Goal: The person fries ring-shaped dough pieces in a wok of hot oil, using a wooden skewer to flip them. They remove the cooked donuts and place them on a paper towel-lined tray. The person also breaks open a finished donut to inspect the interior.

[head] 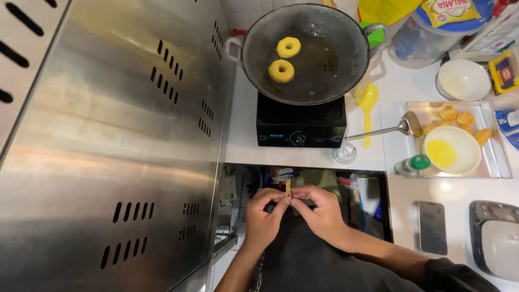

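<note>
My left hand [265,216] and my right hand [319,210] meet in front of my body, below the counter edge. Together they pinch a small thin tan stick-like piece [288,187] that points up between the fingertips. Ahead, a dark wok [346,38] sits on a black single-burner stove [300,123]. Two yellow ring-shaped dough pieces [281,71] float in its oil.
A perforated steel panel [108,140] fills the left. To the right lie a metal tray [500,162] with fried pieces and a white bowl of yellow liquid [451,150], a metal spatula [403,127], a yellow spoon [367,103], a small green-capped bottle [412,164], a phone [432,227].
</note>
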